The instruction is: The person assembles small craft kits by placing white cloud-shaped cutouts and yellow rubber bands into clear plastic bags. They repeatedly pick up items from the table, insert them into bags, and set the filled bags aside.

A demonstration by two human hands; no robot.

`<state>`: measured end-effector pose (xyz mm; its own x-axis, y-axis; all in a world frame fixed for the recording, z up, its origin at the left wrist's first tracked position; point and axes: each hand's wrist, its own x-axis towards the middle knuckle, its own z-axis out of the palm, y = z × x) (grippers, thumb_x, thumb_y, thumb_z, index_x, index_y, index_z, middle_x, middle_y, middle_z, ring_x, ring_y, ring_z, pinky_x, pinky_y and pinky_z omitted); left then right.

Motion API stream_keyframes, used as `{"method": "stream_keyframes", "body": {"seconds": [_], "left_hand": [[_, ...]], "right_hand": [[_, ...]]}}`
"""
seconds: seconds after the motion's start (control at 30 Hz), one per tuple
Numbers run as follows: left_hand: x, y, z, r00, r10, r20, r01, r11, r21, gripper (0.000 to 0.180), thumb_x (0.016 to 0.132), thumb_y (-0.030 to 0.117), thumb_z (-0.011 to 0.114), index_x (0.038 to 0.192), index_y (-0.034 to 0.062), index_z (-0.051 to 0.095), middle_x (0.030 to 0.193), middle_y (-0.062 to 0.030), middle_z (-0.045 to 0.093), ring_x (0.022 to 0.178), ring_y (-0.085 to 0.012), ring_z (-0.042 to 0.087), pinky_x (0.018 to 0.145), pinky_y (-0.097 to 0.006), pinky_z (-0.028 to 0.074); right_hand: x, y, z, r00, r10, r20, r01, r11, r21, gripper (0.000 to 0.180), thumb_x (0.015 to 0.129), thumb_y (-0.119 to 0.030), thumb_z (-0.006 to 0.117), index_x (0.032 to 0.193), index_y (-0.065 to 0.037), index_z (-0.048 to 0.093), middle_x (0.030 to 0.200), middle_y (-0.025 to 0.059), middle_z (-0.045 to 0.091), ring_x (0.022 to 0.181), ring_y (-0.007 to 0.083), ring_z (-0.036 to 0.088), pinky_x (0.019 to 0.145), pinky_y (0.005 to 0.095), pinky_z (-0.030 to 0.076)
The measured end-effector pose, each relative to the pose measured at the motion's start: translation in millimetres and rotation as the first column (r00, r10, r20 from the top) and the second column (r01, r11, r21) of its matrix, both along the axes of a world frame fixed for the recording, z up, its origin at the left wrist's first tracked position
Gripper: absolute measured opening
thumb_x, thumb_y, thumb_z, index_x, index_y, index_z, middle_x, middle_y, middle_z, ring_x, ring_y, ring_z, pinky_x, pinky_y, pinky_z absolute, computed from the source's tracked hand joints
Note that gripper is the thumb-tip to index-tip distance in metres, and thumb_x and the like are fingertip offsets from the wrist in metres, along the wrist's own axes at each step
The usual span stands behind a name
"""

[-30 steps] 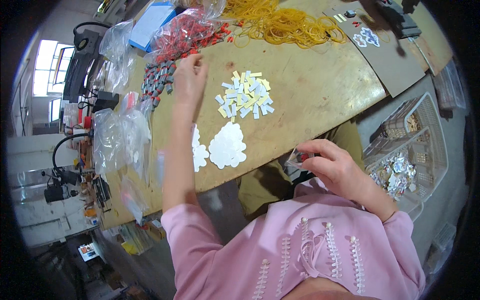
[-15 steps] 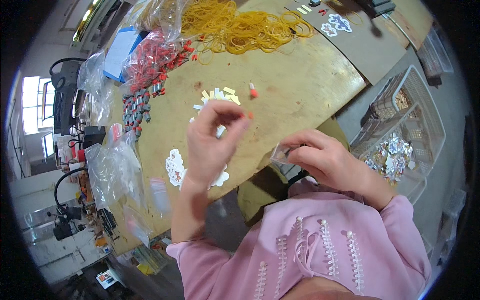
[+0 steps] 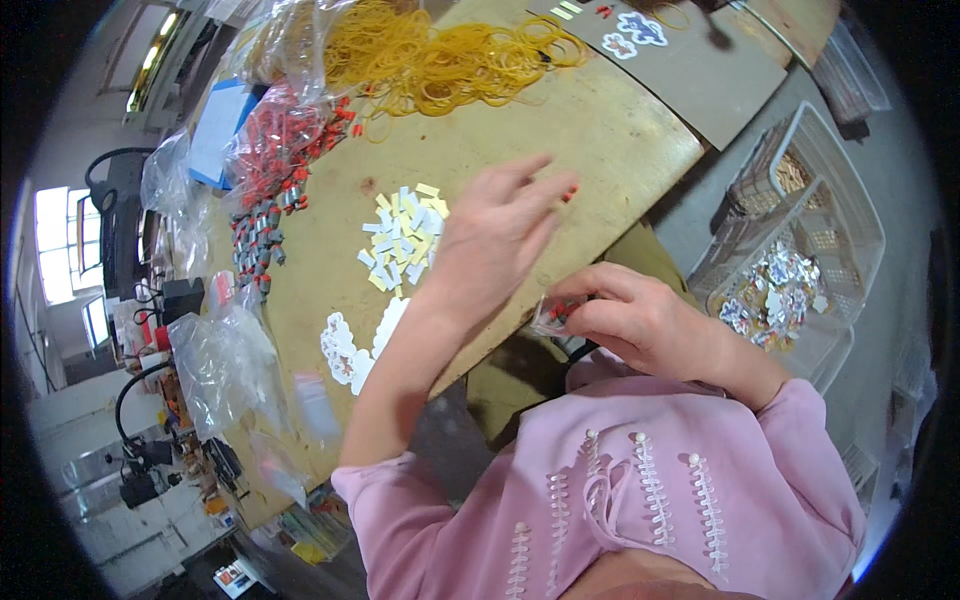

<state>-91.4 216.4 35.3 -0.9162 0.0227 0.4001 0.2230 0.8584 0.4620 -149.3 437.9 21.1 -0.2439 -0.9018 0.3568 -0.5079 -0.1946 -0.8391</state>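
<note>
My left hand (image 3: 495, 235) reaches over the table to the right of a pile of small white and pale yellow slips (image 3: 405, 240). Its fingers point away from me, slightly blurred, and a small red piece (image 3: 568, 193) shows at the fingertips; the thumb is mostly hidden. Close to the table's front edge, my right hand (image 3: 640, 315) pinches a small clear plastic bag (image 3: 550, 318). Small red and dark pieces (image 3: 567, 307) show through the bag beside the fingers. White die-cut cards (image 3: 343, 355) with printed pictures lie left of my left forearm.
Yellow rubber bands (image 3: 460, 65) heap at the far side. Red-tipped grey parts (image 3: 262, 240) and a bag of red pieces (image 3: 285, 135) lie at the left, near clear bags (image 3: 230, 360). A grey board (image 3: 690, 80) lies far right; a plastic crate (image 3: 860, 220) stands below the table.
My left hand has moved right and away from me, uncovering the slips and covering where a red-and-white piece lay. Red pieces now show in the right hand's bag. The whole view has shifted slightly.
</note>
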Motion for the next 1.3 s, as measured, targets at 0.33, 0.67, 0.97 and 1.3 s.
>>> {"method": "stream_keyframes", "body": {"seconds": [0.33,0.67,0.97,1.3], "left_hand": [[-17,-129,4,0.855,0.456,0.248,-0.382,0.876,-0.295,0.029,0.088,0.026,0.078,0.111,0.0092,0.074,0.097,-0.0136,0.073,0.087,-0.0315,0.072,0.078,-0.045,0.058],[-72,-179,-26,0.672,0.689,0.27,-0.697,0.712,-0.083,0.101,0.066,0.048,0.097,0.14,-0.0056,0.052,0.098,-0.0123,0.073,0.091,-0.0251,0.071,0.082,-0.037,0.057],[-82,-179,-32,0.716,0.698,0.005,-0.675,0.695,-0.247,0.062,0.075,0.041,0.092,0.123,0.0072,0.072,0.096,-0.0103,0.073,0.088,-0.0263,0.07,0.08,-0.04,0.056],[-59,-213,-12,0.848,0.53,-0.011,-0.484,0.782,0.394,0.019,0.092,0.016,0.083,0.106,0.0031,0.081,0.085,-0.0018,0.075,0.074,-0.0079,0.066,0.069,-0.026,0.053]], "right_hand": [[-12,14,-5,0.999,-0.041,0.013,0.041,0.999,0.033,0.021,0.086,0.001,0.072,0.106,-0.003,0.069,0.126,0.0156,0.067,0.109,0.036,0.068,0.091,0.0417,0.058],[-14,8,-5,0.998,-0.054,0.029,0.053,0.998,0.034,0.016,0.09,-0.002,0.075,0.105,-0.003,0.069,0.121,0.0148,0.068,0.104,0.0349,0.069,0.087,0.0406,0.059],[-15,8,-10,0.997,-0.073,0.012,0.072,0.997,0.037,0.015,0.092,-0.004,0.075,0.106,-0.003,0.07,0.12,0.0144,0.069,0.103,0.0349,0.069,0.086,0.0406,0.059],[-15,9,-13,0.997,-0.073,0.024,0.072,0.996,0.043,0.015,0.092,-0.005,0.075,0.106,-0.004,0.071,0.12,0.0142,0.069,0.103,0.0348,0.069,0.085,0.0405,0.059]]}}
